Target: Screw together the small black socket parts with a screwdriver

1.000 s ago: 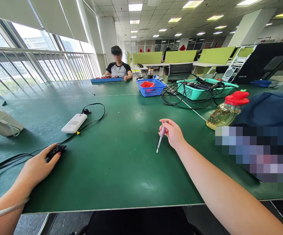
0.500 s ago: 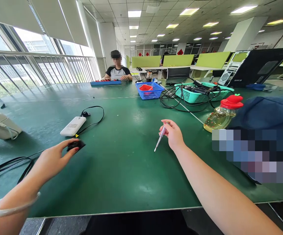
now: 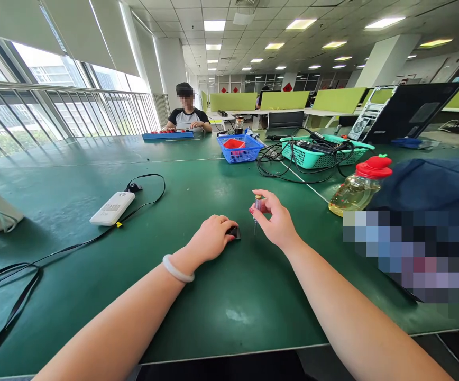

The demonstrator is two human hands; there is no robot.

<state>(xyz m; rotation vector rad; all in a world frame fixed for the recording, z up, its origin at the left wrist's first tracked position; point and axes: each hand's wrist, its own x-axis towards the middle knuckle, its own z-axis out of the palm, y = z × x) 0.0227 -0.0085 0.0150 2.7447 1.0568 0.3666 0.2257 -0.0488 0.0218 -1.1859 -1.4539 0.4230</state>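
My left hand (image 3: 212,237) is closed on a small black object (image 3: 234,232), low over the green table near its middle. The fingers cover most of that object, so I cannot tell its kind. Just to the right, my right hand (image 3: 274,218) grips a small screwdriver (image 3: 257,203) with a clear purplish handle. Its thin shaft points down towards the table, and the tip is a little right of the black object, apart from it.
A white power bank (image 3: 112,208) with a black cable lies to the left. Beyond are a blue basket (image 3: 240,154) and a teal basket (image 3: 312,160) of cables. A red-lidded bottle (image 3: 354,193) stands right, beside a dark blue cloth item (image 3: 431,182). Across the table sits a person (image 3: 189,116).
My left hand has carried the black object from the left to the middle, beside my right hand. The screwdriver has turned from slanted to nearly upright in my right hand.
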